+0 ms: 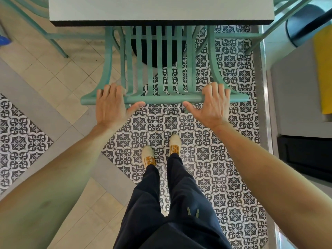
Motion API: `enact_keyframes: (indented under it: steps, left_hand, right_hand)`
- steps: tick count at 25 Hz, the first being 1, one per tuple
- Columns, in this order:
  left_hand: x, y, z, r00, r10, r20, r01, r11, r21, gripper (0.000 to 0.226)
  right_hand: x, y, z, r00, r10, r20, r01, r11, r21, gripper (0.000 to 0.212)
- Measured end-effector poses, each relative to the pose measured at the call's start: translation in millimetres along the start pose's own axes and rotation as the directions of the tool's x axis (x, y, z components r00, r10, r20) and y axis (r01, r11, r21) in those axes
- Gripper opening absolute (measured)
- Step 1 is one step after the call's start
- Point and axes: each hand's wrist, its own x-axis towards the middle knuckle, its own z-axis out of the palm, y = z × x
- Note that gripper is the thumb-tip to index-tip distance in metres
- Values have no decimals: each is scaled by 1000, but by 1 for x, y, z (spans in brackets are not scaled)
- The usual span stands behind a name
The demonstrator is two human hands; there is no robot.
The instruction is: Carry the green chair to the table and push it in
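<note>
The green chair (163, 100) stands right in front of me, seen from above, with a slatted back and a dark seat that lies mostly under the white table (100, 11). My left hand (110, 105) lies over the left part of the chair's top rail, fingers curled over it and thumb stretched along the rail. My right hand (212, 106) holds the right part of the same rail the same way. The table's dark front edge hides the front of the chair.
Other green chairs stand at the table's left (53, 35) and right (255, 35). A dark round bin (309, 24) and a yellow panel (325, 69) are at the right, beside a metal rail. My feet stand on patterned floor tiles (206, 159) behind the chair.
</note>
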Motion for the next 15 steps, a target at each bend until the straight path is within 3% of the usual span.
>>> enact_keyframes:
  steps: [15]
  left_hand:
    - [0,3,-8,998,-58,26,60,997,-49,78]
  right_hand:
    - [1,2,-5,1000,3,25,-3,1000,-9,69]
